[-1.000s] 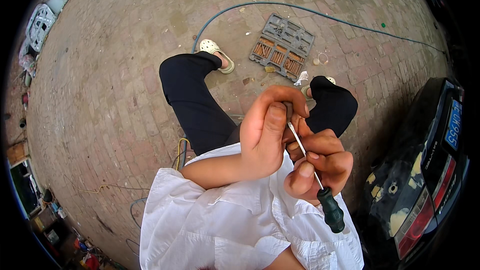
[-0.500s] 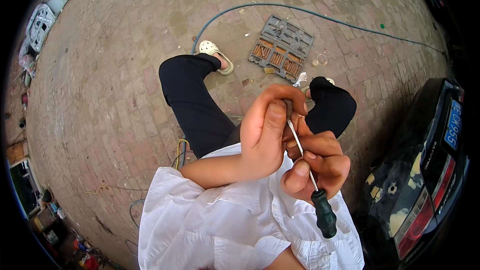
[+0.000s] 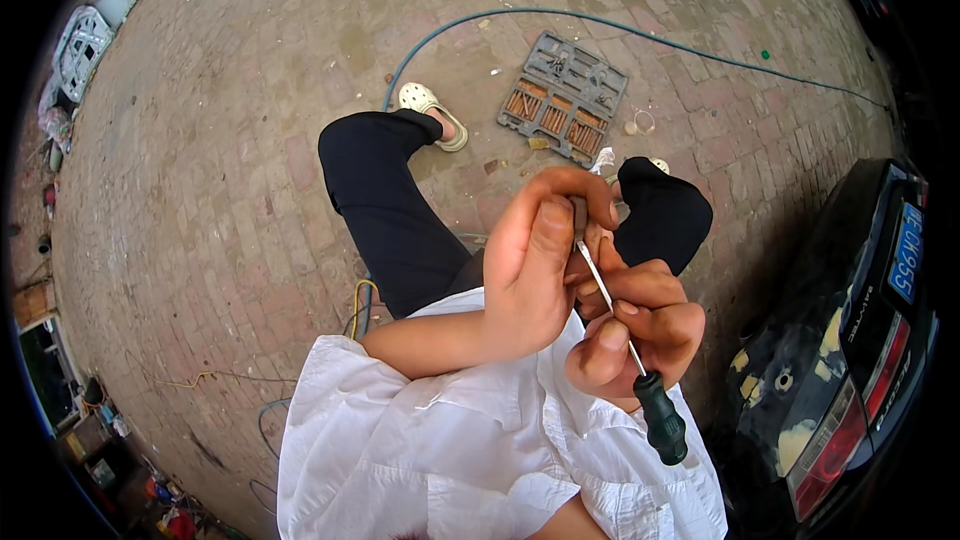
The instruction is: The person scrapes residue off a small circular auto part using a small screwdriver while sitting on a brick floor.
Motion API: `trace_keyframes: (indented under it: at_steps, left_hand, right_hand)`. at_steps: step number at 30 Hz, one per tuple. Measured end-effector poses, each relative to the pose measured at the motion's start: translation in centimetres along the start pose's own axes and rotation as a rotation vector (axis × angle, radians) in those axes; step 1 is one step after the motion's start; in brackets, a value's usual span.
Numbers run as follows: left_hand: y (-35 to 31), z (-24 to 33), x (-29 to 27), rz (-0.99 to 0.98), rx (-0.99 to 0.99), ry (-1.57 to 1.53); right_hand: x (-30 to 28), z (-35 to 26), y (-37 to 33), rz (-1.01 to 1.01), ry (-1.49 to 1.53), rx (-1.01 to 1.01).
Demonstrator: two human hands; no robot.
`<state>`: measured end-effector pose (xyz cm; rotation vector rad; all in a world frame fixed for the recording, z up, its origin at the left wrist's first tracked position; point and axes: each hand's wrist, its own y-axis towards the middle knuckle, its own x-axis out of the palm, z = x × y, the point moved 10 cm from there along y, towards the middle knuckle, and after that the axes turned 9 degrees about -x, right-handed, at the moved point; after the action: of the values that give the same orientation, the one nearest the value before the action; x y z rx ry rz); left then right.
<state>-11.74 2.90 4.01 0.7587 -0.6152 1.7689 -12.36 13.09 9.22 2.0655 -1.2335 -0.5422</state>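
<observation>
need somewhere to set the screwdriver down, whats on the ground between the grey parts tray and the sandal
In the head view the brick paving between the parts tray and the sandal shows only small bits of debris.

The left hand [image 3: 535, 265] hides the screwdriver [image 3: 640, 380] tip and whatever it grips.

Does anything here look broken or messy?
Yes. The dark car at the right has pale patches on its rear where the surface looks chipped or peeling. A tray of small parts lies open on the brick ground, with a few bits scattered beside it. The screwdriver in the right hand looks fine.
</observation>
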Motion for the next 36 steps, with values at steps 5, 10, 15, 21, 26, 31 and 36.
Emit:
trace_keyframes:
  at_steps: [5,10,15,21,26,31,36]
  left_hand:
    - [-0.3,0.4,-0.6,0.12,0.117,0.129]
    - [-0.1,-0.5,-0.8,0.138,-0.062,0.053]
    - [-0.1,-0.2,-0.7,0.104,0.024,0.097]
    - [-0.1,-0.4,-0.7,0.111,-0.036,0.043]
    - [-0.3,-0.2,-1.1,0.169,0.035,0.08]
    - [-0.3,-0.4,-1.0,0.145,0.007,0.107]
    - [0.0,-0.8,-0.6,0.138,-0.064,0.057]
  right_hand:
    - [0.6,-0.6,0.3,-0.042,-0.087,-0.062]
    - [0.6,-0.4,0.0,-0.024,-0.261,-0.067]
    - [1.0,-0.7,0.2,-0.06,-0.257,-0.127]
    - [0.4,-0.3,-0.2,0.011,-0.219,-0.048]
    - [0.9,-0.5,0.1,-0.077,-0.244,-0.1]
    - [0.7,-0.6,-0.2,-0.054,-0.286,-0.077]
    - [0.3,-0.6,0.2,0.046,-0.335,-0.075]
